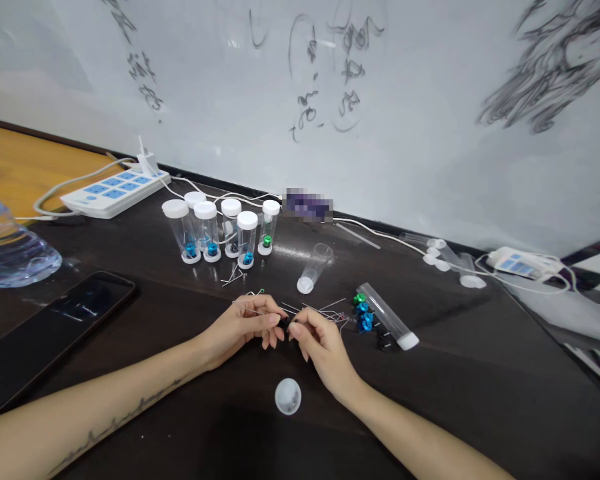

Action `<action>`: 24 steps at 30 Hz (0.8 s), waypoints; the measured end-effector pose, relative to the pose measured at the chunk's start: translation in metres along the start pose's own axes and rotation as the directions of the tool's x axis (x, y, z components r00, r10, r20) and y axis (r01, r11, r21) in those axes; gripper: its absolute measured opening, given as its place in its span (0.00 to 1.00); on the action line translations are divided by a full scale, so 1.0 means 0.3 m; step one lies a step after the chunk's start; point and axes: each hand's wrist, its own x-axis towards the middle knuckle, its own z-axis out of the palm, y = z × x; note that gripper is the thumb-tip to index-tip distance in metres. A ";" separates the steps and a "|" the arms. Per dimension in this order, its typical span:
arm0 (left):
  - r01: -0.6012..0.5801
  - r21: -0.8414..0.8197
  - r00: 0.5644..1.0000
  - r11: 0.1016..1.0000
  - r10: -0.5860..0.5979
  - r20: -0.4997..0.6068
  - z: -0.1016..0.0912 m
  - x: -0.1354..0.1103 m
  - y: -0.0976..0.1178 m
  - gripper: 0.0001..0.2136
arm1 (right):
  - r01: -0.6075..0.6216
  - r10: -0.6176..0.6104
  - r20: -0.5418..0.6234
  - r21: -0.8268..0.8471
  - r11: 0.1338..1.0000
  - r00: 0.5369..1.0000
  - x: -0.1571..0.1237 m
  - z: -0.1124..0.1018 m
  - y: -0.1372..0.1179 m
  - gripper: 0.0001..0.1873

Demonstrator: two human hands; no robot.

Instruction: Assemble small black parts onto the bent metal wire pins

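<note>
My left hand (250, 328) and my right hand (325, 348) meet above the dark table, both closed in a pinch on a small black part (284, 323). Fingertips cover most of that part, so its shape is unclear. A thin wire with a green tip (261, 291) shows at my left hand; whether it is held or lies behind, I cannot tell. Loose metal wires (333, 313) lie just behind my right hand. To its right are small blue pieces (365, 322), a green piece (359, 299) and black pieces (383, 339). A round white translucent cap (288, 397) sits nearer me.
Several capped clear tubes (206, 230) stand at the back left. An uncapped tube (315, 268) and a lying tube (387, 315) are farther right. A phone (55, 333), water bottle (15, 247) and power strip (115, 192) occupy the left. A whiteboard (430, 133) rises behind.
</note>
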 end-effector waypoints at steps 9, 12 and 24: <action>-0.007 -0.004 1.000 1.000 0.007 -0.011 -0.003 0.003 0.000 0.05 | 0.051 -0.050 -0.067 0.010 0.999 0.997 0.002 -0.001 0.003 0.08; -0.001 -0.008 1.000 1.000 0.001 -0.008 -0.003 0.002 0.000 0.06 | 0.012 -0.012 -0.032 0.026 1.000 0.999 0.001 -0.001 0.003 0.09; -0.013 0.005 1.000 1.000 0.014 -0.003 -0.003 0.004 0.001 0.06 | 0.068 -0.067 -0.072 0.010 0.998 0.995 0.001 0.001 0.011 0.07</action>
